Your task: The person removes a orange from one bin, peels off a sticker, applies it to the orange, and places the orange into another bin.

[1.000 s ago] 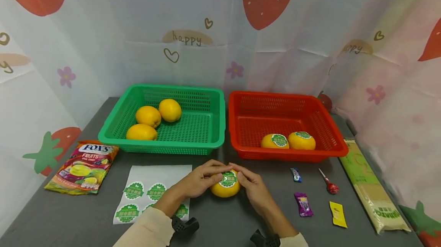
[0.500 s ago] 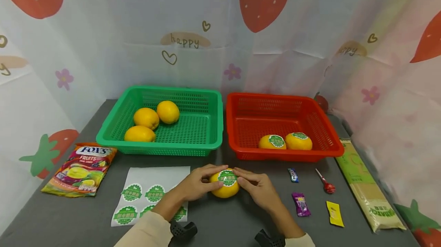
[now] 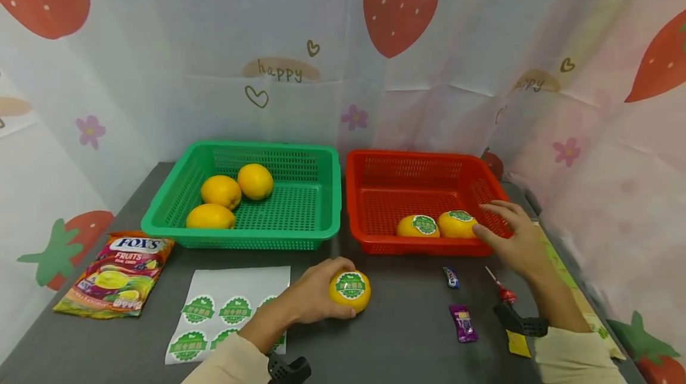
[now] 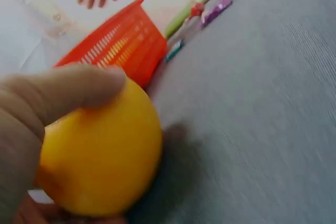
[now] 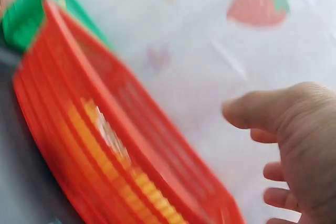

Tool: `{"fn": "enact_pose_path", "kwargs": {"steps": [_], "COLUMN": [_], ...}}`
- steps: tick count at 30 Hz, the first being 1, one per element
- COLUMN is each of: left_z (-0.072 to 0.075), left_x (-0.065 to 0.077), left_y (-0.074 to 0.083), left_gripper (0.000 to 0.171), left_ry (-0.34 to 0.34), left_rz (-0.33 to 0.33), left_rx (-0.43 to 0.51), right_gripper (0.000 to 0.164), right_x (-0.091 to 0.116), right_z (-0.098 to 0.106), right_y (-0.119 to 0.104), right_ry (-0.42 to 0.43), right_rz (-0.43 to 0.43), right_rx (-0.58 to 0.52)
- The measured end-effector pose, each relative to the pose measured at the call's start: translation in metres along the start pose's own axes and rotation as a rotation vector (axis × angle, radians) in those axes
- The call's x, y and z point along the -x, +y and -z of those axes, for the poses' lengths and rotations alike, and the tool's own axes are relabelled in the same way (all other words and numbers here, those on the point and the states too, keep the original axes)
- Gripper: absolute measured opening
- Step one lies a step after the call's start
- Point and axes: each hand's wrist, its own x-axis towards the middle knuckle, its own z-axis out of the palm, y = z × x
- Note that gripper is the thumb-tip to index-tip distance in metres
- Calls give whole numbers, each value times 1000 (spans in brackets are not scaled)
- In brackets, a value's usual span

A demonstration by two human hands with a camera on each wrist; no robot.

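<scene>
My left hand [image 3: 313, 293] grips an orange [image 3: 358, 305] from its left side, thumb in front and fingers behind. A round green-and-white sticker [image 3: 351, 285] lies on top of the fruit. In the left wrist view the thumb presses on the orange [image 4: 110, 156] close over the grey table. My right hand [image 3: 518, 242] is over the right front corner of the red basket [image 3: 375, 245], fingers spread and holding nothing. Just left of its fingertips, two stickered oranges [image 3: 457, 226] sit in that basket. The right wrist view shows the hand [image 5: 310, 145] beside the basket rim.
A green basket [image 3: 241, 242] with 3 plain oranges stands at the back left. A sticker sheet [image 3: 241, 277] lies by my left forearm, a candy bag [image 3: 115, 277] farther left. Small candies [image 3: 463, 323], a lollipop [image 3: 506, 294] and a long green-and-tan packet [image 3: 568, 271] lie right.
My right hand has left the orange and moved right and up to the red basket. My left hand now grips the fruit alone. The head view has shifted slightly.
</scene>
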Motion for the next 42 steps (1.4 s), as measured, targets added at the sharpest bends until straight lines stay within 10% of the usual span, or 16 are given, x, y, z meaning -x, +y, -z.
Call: {"fn": "enact_pose_path", "kwargs": {"steps": [8,17,28,42], "left_z": [22,65,50,43], "left_x": [-26,-95,-175,-185], "left_y": [42,82,72,48], "left_gripper": [61,69,77,61], "left_ry": [-40,4,-29,-85], "left_rz": [-42,-15,262,246], "left_rx": [95,3,-246,-552], "right_gripper": [74,83,86,88], "right_x": [-4,-5,-9,-12], "right_z": [30,33,35,31], "right_y": [61,75,68,71], "right_ry": [-249,-326,-344,-337], "right_rz": [-176,-250,-270,-232], "right_rx": [130,156,122,48]}}
